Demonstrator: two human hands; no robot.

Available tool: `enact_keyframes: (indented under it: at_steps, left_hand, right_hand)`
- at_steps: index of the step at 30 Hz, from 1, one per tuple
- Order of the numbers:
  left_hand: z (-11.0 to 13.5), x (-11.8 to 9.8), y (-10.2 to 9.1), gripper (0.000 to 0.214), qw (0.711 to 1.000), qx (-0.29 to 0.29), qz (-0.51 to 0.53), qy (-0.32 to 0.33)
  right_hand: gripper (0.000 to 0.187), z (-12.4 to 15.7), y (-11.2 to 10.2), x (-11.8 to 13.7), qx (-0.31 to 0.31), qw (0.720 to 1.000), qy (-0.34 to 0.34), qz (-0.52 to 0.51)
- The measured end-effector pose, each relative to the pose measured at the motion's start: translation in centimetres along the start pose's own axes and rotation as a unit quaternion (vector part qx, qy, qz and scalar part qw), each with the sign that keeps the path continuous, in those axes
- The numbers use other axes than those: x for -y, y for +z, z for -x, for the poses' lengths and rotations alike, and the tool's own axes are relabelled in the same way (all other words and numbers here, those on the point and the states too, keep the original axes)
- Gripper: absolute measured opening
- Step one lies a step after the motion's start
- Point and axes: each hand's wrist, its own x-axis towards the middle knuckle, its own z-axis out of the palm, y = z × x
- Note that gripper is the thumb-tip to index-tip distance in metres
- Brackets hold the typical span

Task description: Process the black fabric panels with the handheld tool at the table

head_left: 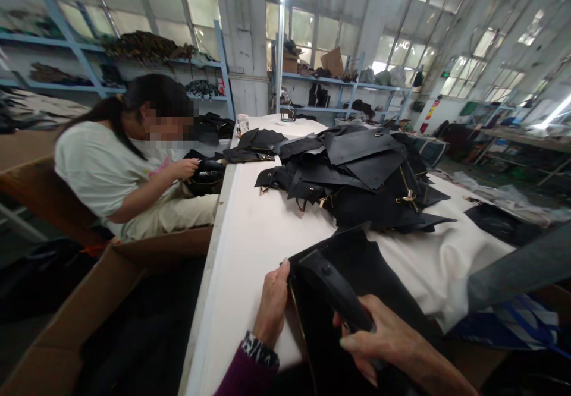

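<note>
My left hand point(273, 301) pinches the left edge of a black leather-like piece point(388, 283) lying on the white-covered table. A gold-toned zipper runs down that piece near its left edge. In my right hand point(379, 339) is a black curved hand tool point(334, 286), my fingers wrapped round its lower part. The tool's wide upper end is over the black piece near my left fingertips; I cannot tell whether it touches. Just beyond lies a heap of black leather-like pieces point(357, 173) with gold-toned zippers and metal pulls.
A co-worker point(147, 158) sits left of the table point(254, 223), handling a black item. An open cardboard box point(111, 289) with black material stands at the table's left side. At right are a grey tube-like shape point(521, 265) and a blue-and-white bag point(513, 324). Loaded shelves line the wall.
</note>
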Motion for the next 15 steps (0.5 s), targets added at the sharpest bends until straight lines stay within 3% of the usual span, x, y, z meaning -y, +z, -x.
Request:
enact_keyframes:
  at_steps: [4,10,15]
  left_hand:
    - [-0.2,0.4,-0.1,0.034,1.000,-0.027,0.006,-0.010]
    - [-0.5,0.8,-0.3,0.032,0.998,-0.051,0.024,-0.026]
    - [-0.7,0.9,-0.3,0.033,0.998,-0.059,0.026,-0.026]
  right_hand:
    - [0.036,-0.5,-0.2,0.9,-0.012,1.000,-0.020,0.008]
    - [0.044,0.3,-2.5,3.1,-0.059,0.997,-0.050,0.029]
    - [0.047,1.4,-2.6,2.0,-0.042,0.997,-0.029,0.050]
